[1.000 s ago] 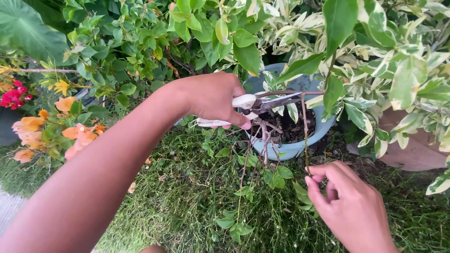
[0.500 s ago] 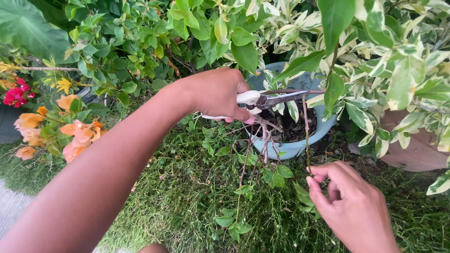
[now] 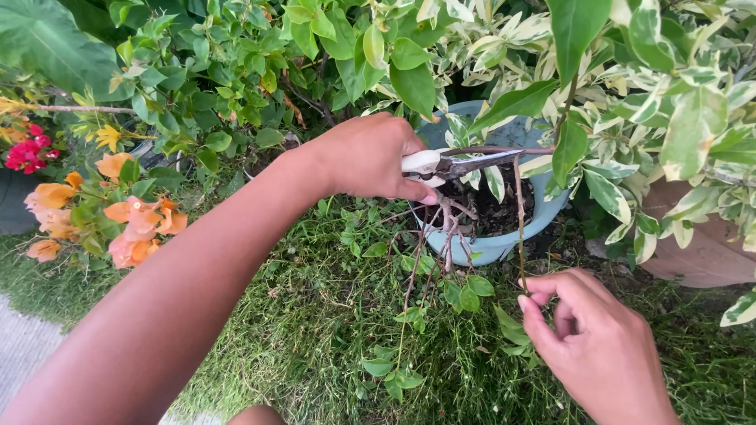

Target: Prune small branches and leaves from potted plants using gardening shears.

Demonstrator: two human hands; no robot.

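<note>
your left hand [image 3: 370, 157] is closed around the white handles of the pruning shears [image 3: 453, 164], blades pointing right, out over the near rim of the light blue pot [image 3: 492, 248]. blade tips sit right at the thin brown stem [image 3: 520, 224], near its top where it meets a horizontal woody branch [image 3: 504, 149]; can't tell if the blades are already biting it or just touching.

the stem's long axis runs nearly vertical, from the blade tips down over the pot's soil and front rim to your right hand [image 3: 594, 342]. the right hand pinches its lower end between thumb and forefinger, other fingers curled in, low over the grass [image 3: 315, 330]. so the stem lies to the right of the left hand and straight up from the right hand, held between the two.

other bare stems with small green leaves [image 3: 409, 319] trail from the pot onto the grass between your hands. orange flowers [image 3: 134, 224] sit well off to the left.
</note>
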